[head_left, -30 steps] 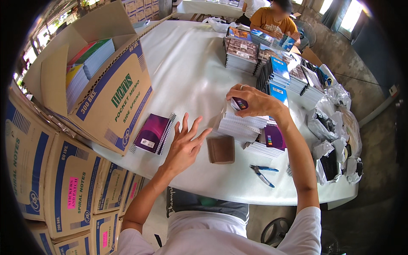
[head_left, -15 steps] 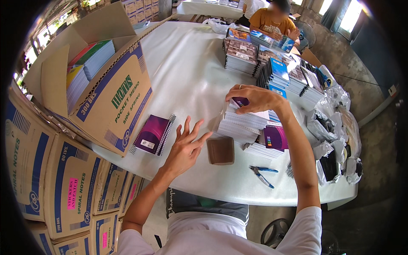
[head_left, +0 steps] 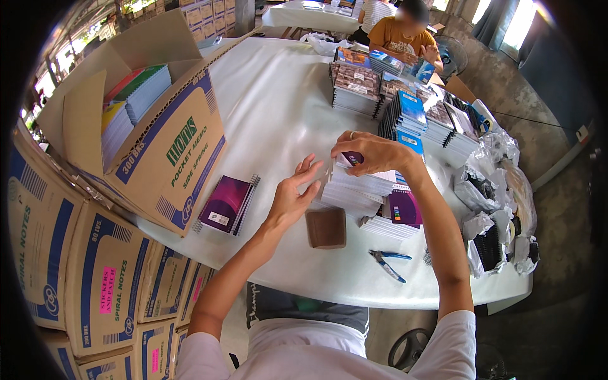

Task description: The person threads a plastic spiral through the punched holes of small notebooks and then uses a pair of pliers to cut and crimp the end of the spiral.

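Note:
My right hand (head_left: 380, 154) curves over the top of a stack of small spiral notebooks (head_left: 361, 193), its fingers and thumb gripping a purple-covered notebook (head_left: 351, 158) there. Whether that notebook is lifted off the stack I cannot tell. Just left of the stack is my left hand (head_left: 292, 193), open, thumb apart from the fingers, holding nothing. Another purple notebook (head_left: 405, 206) shows at the stack's right side. In front of the stack is a square brown container (head_left: 326, 229). Blue-handled pliers (head_left: 389, 263) lie to its right with the jaws apart.
Purple spiral notebooks (head_left: 227, 204) lie at left beside an open cardboard box (head_left: 183, 152) filled with notebooks. More cartons (head_left: 104, 278) are stacked below. Notebook piles (head_left: 358, 88) and plastic bags of black coils (head_left: 487, 240) line the right. Across the white table (head_left: 272, 95) sits another person (head_left: 405, 38).
My left hand has moved right and slightly up, closer to the stack, its fingers drawing nearer together. My right hand stays on the top notebook, shifted slightly left.

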Motion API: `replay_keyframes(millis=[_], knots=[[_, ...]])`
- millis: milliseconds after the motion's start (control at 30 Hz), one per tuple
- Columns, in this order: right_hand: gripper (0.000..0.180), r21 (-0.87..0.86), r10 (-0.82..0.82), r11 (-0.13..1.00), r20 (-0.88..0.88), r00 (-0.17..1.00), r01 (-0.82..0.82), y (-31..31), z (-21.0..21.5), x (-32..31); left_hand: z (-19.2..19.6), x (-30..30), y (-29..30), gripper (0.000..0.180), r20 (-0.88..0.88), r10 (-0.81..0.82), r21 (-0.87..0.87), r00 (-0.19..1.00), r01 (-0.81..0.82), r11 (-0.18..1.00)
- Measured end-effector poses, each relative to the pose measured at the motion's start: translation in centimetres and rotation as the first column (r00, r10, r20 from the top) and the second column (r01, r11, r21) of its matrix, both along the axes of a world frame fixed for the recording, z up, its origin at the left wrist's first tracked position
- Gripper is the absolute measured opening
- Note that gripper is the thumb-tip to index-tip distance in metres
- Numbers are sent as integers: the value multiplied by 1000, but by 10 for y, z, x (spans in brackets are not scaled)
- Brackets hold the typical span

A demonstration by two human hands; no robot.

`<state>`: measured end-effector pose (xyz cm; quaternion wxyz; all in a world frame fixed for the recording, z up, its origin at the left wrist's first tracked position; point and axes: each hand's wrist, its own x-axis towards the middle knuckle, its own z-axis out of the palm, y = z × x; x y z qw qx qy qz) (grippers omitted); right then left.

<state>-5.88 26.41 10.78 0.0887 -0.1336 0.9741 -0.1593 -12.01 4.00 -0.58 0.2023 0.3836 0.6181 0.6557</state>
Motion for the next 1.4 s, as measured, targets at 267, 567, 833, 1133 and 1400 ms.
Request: replay_keyframes(millis=[267,567,833,1133,1400], knots=[[53,-58,59,997,21,998,-58,13,1,0,-15,-7,27,54,36,-27,82,999,24,996],[52,-65,26,998,48,999,-23,14,4,1,-2,-4,49,67,55,79,15,995,-80,997],[48,-82,53,995,-28,998,-55,15,2,2,-16,0,54,72,-4,102,202,995,-99,974],[46,-100,-165,982,-55,985,159,4,2,20,24,-11,76,89,439,71,-25,896,-66,997],[19,-161,-174,983,-662,729,88,25,-17,36,13,-11,77,95,305,89,-64,948,-73,995]])
